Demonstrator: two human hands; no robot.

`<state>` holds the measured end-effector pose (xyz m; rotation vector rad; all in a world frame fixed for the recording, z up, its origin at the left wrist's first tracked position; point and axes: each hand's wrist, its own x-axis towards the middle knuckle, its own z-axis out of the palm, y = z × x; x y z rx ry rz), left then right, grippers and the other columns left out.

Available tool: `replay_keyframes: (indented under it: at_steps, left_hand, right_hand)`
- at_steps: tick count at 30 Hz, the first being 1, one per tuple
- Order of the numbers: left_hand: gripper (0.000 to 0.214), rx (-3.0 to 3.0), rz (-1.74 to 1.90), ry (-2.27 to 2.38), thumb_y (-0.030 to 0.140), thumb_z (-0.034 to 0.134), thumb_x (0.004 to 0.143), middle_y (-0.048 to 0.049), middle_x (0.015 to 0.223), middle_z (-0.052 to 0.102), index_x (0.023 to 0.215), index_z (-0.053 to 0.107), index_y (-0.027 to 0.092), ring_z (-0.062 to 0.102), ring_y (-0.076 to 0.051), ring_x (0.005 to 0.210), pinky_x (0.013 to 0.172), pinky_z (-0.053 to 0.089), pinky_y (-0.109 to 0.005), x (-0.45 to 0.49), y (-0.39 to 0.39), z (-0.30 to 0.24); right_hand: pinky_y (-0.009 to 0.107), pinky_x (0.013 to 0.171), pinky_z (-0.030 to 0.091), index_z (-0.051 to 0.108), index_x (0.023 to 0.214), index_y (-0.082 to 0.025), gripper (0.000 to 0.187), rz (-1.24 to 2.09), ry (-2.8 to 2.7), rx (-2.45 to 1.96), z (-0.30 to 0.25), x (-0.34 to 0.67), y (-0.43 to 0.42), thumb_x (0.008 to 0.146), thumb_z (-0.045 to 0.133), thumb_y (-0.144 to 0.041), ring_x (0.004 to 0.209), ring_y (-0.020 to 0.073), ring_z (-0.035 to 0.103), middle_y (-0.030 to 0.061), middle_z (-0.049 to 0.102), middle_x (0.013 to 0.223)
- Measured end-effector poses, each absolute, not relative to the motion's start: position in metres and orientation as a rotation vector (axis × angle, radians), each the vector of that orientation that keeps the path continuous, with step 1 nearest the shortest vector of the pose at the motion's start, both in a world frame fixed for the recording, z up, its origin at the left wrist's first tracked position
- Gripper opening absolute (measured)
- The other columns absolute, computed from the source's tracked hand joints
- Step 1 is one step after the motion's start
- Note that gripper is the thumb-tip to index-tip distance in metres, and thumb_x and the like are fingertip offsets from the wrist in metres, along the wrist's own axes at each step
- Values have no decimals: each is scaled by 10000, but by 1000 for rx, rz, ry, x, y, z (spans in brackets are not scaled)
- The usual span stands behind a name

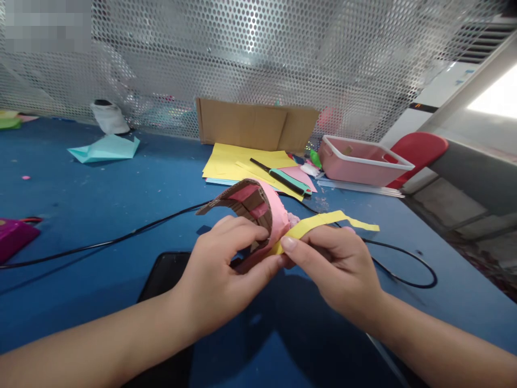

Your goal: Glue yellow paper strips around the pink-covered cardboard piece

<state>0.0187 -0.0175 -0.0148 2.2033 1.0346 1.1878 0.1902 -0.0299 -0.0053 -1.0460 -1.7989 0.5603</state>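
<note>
My left hand (220,269) is closed around a curved piece of brown cardboard lined with pink paper (258,207), held just above the blue table (121,183). My right hand (335,264) pinches one end of a yellow paper strip (327,222) against the pink edge of that piece. The strip's free end points right. Both hands meet at the centre of the view.
A black cable (121,237) crosses the table behind the hands. A black flat object (165,275) lies under my left wrist. Farther back lie yellow sheets (238,161) with a utility knife (278,178), a cardboard piece (254,125), a pink tray (359,160), folded light-blue paper (105,149) and a magenta object (14,236) at left.
</note>
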Motion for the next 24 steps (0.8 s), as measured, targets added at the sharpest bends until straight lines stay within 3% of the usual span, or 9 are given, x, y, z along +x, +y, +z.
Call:
replay_keyframes:
  at_steps: [9,14,19,22,24]
  left_hand:
    - [201,2116,1189,1035,220,701,774,15,686,573,656,548,164,525,-105,662,606,407,-220,20,-17,-15]
    - [160,2066,1193,1069,256,714,763,7,695,585,682,613,162,527,-112,659,604,410,-232,17,-14,-15]
    - [208,1673,1127,1164,375,730,747,4,688,616,806,711,176,535,-120,623,544,407,-232,13,-5,-8]
    - [226,1334,1185,1060,375,754,737,2,763,674,868,727,193,585,-106,650,552,442,-196,8,3,3]
    - [176,1208,1264,977,316,751,754,3,789,690,868,729,184,594,-87,652,548,448,-168,3,9,13]
  right_hand:
    - [225,433,374,584,577,-189,365,643,-1708,-1128,-6,198,-26,903,519,-340,465,87,491,-20,571,517]
    - [213,397,346,604,560,-205,404,660,-1599,-1178,4,207,-6,894,555,-427,409,62,452,-33,556,484]
    - [233,459,407,585,501,-201,548,704,-1771,-1314,35,204,28,843,519,-624,437,86,522,-4,558,449]
    - [256,541,469,640,614,-195,641,886,-2004,-1380,55,203,43,834,379,-739,523,117,588,24,618,539]
    - [268,598,483,677,735,-198,599,850,-2256,-1469,63,210,47,856,380,-703,628,142,624,37,669,663]
